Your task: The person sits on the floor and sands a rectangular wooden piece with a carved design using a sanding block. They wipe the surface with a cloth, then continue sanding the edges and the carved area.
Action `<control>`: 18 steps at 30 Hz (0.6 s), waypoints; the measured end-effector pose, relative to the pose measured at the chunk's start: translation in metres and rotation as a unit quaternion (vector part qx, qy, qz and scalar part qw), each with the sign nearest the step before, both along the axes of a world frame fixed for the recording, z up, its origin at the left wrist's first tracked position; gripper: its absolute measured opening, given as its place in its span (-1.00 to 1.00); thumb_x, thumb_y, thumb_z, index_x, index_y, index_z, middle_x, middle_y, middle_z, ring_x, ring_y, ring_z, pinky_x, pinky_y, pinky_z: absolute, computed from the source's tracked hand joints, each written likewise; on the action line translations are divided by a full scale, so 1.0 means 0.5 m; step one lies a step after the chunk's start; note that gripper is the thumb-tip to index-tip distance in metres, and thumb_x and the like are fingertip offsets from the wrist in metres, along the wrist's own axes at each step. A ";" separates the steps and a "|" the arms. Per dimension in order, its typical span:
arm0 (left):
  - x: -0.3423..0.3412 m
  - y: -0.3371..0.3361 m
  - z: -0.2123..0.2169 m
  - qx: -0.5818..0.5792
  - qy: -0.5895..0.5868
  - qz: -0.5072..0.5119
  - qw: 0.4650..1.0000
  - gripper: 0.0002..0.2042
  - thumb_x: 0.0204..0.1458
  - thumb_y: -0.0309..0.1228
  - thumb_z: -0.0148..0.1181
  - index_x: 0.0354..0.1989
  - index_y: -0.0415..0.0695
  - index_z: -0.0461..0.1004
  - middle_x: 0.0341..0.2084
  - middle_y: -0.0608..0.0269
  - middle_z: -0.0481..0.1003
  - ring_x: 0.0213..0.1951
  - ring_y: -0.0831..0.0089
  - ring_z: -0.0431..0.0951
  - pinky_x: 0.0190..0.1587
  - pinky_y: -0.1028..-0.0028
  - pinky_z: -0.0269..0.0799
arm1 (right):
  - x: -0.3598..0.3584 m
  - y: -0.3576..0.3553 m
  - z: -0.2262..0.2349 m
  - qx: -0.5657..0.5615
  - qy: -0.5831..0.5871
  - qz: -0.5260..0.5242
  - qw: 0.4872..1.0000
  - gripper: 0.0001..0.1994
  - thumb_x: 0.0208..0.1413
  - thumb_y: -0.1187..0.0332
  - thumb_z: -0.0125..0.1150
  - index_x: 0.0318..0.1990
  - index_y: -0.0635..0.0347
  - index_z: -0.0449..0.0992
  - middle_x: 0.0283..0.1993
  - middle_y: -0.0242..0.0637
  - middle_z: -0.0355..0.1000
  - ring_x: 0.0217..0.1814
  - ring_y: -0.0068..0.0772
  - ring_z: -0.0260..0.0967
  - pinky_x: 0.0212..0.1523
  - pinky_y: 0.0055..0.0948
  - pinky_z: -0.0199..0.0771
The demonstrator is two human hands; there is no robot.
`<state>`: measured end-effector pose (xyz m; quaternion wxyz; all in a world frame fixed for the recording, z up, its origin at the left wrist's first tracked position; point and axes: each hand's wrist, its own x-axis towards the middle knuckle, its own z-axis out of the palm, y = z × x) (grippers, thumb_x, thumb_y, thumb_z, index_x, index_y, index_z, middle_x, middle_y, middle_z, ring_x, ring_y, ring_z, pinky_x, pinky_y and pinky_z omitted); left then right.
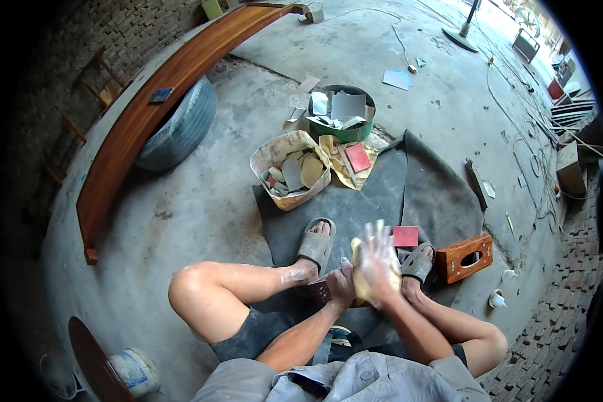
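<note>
My left hand [342, 281], dusty with white powder, is closed on a dark reddish-brown piece [320, 290] with small pale spots. Most of that piece is hidden by my hand. Close beside it, my right hand [379, 260] is whitened with dust, its fingers stretched out and slightly blurred. It lies flat against a pale yellow cloth [360, 275], which shows along both sides of the palm. Just beyond are a red sanding pad [405, 236] and, further right, a reddish wooden box [465, 259] with an oval opening and pale inlays.
A dark mat [365, 201] lies under my sandalled feet. Ahead stand a tub [290, 144] of sanding scraps and a green basin [362, 130] of sheets. A yellow wrapper bears another red pad [358, 157]. Left, a long wooden plank [141, 124] rests over a tyre [187, 127]. Cables [516, 134] trail right.
</note>
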<state>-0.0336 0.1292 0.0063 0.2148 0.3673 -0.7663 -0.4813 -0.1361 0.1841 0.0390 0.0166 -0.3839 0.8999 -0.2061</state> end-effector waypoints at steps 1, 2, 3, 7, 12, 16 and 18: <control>0.077 -0.027 -0.053 -0.051 -0.017 -0.056 0.997 -0.46 0.40 -0.16 -0.09 -0.57 -0.24 0.54 -0.63 -0.21 0.51 -0.52 -0.23 0.55 -0.50 -0.02 0.33 | 0.090 -0.047 0.091 -0.022 -0.111 0.075 0.991 -0.29 0.41 0.06 -0.06 0.55 0.31 0.01 0.63 0.26 -0.24 0.69 0.36 -0.41 0.61 0.23 -0.42; 0.049 -0.019 -0.040 -0.025 -0.005 -0.038 0.999 -0.43 0.40 -0.13 -0.08 -0.62 -0.27 0.52 -0.64 -0.23 0.50 -0.52 -0.25 0.55 -0.48 -0.04 0.35 | 0.063 -0.040 0.104 -0.012 -0.095 0.069 0.993 -0.29 0.39 0.04 -0.04 0.53 0.31 0.05 0.63 0.27 -0.24 0.69 0.39 -0.42 0.61 0.22 -0.43; 0.051 -0.022 -0.032 -0.006 -0.013 -0.010 1.000 -0.39 0.39 -0.11 -0.08 -0.66 -0.29 0.51 -0.65 -0.25 0.48 -0.52 -0.27 0.54 -0.46 -0.05 0.36 | 0.025 -0.033 0.018 0.059 0.030 0.066 0.996 -0.29 0.37 0.02 -0.01 0.50 0.33 0.11 0.63 0.26 -0.24 0.68 0.41 -0.44 0.60 0.26 -0.44; 0.023 -0.015 0.003 -0.011 -0.034 0.066 0.997 -0.37 0.40 -0.16 -0.15 -0.70 -0.32 0.49 -0.67 -0.31 0.45 -0.52 -0.30 0.54 -0.46 -0.12 0.31 | -0.036 -0.007 -0.004 0.098 -0.002 0.022 0.995 -0.36 0.28 0.05 0.10 0.35 0.40 0.35 0.63 0.21 -0.16 0.67 0.49 -0.44 0.54 0.46 -0.36; 0.056 -0.030 -0.025 -0.007 -0.020 -0.038 0.999 -0.52 0.40 -0.21 -0.12 -0.48 -0.26 0.53 -0.62 -0.23 0.50 -0.56 -0.24 0.54 -0.54 -0.03 0.33 | 0.037 -0.030 0.062 -0.060 -0.146 0.005 0.987 -0.45 0.42 0.23 -0.13 0.42 0.43 0.21 0.61 0.17 -0.10 0.67 0.43 -0.40 0.57 0.35 -0.33; 0.030 -0.012 0.011 0.001 -0.015 0.062 0.998 -0.40 0.39 -0.16 -0.14 -0.65 -0.30 0.53 -0.62 -0.28 0.48 -0.51 -0.29 0.54 -0.45 -0.08 0.35 | -0.053 0.000 -0.002 0.202 -0.118 -0.019 0.972 -0.39 0.41 0.18 -0.14 0.46 0.46 0.11 0.62 0.24 -0.14 0.66 0.47 -0.39 0.55 0.40 -0.31; 0.023 -0.015 0.000 -0.047 -0.018 0.017 0.999 -0.40 0.40 -0.17 -0.16 -0.63 -0.30 0.53 -0.61 -0.27 0.48 -0.50 -0.28 0.54 -0.46 -0.08 0.35 | -0.001 0.009 -0.012 0.028 -0.071 0.006 0.997 -0.36 0.46 0.16 -0.22 0.54 0.41 -0.04 0.61 0.31 -0.20 0.66 0.48 -0.40 0.60 0.23 -0.36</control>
